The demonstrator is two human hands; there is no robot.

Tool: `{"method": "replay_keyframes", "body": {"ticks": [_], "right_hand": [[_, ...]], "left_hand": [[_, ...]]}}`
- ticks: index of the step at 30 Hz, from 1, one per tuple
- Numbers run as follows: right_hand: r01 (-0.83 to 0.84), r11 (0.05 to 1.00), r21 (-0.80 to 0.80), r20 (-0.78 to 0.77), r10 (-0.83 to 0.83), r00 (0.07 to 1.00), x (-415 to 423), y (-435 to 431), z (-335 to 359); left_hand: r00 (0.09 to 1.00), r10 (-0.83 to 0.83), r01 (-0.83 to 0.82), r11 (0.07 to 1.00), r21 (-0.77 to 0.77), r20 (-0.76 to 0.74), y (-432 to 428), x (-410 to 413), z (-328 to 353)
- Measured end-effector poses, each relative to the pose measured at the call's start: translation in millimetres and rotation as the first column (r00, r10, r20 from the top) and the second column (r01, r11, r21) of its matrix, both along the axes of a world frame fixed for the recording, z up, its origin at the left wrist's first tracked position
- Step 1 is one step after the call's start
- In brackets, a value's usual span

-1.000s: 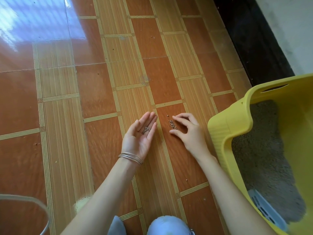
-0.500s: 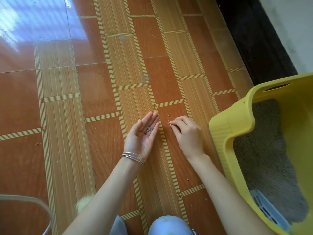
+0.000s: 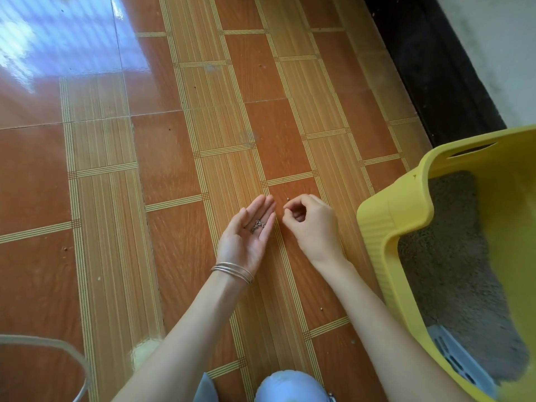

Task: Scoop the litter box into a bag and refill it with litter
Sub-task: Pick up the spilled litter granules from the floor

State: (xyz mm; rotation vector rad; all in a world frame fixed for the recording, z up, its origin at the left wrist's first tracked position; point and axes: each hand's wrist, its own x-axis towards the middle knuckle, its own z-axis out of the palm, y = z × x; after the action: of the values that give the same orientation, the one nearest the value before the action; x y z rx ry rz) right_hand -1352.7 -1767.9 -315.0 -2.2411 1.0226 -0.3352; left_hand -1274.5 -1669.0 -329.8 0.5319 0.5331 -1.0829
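Observation:
A yellow litter box (image 3: 397, 219) stands on the floor at the right, with grey litter (image 3: 452, 256) inside and a pale blue scoop (image 3: 458, 358) lying at its near end. My left hand (image 3: 246, 236) is held palm up over the tiles, cupping a few litter grains (image 3: 258, 225) on its fingers. My right hand (image 3: 311, 224) hovers just right of it, fingers curled and pinched together; what they pinch is too small to tell. A single grain (image 3: 287, 199) lies on the floor by the right fingertips.
The floor is glossy orange and striped tile with stray grains (image 3: 321, 309) scattered about. A dark strip (image 3: 429, 68) runs along the wall at the upper right. A pale curved rim (image 3: 58, 349) shows at the lower left. My knee (image 3: 290, 387) is at the bottom.
The small pile of grains on the floor under my right fingers is gone. My right hand has lifted and curled into a pinch, closer to my left palm.

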Motion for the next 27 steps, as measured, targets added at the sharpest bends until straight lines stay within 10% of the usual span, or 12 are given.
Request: {"method": "replay_keyframes", "body": {"ticks": [8, 17, 27], "right_hand": [[-0.044, 0.969, 0.242, 0.232, -0.014, 0.973, -8, 9, 11], [0.036, 0.997, 0.071, -0.001, -0.036, 0.999, -54, -12, -11], [-0.021, 1.0, -0.015, 0.091, 0.023, 0.996, -21, -9, -18]], "left_hand": [[1.0, -0.013, 0.012, 1.0, -0.018, -0.019, -7, -7, 1], [0.999, 0.036, -0.036, 0.999, -0.02, -0.025, -5, 0, 1], [1.0, 0.028, -0.028, 1.0, -0.007, -0.009, 0, 4, 2]]}}
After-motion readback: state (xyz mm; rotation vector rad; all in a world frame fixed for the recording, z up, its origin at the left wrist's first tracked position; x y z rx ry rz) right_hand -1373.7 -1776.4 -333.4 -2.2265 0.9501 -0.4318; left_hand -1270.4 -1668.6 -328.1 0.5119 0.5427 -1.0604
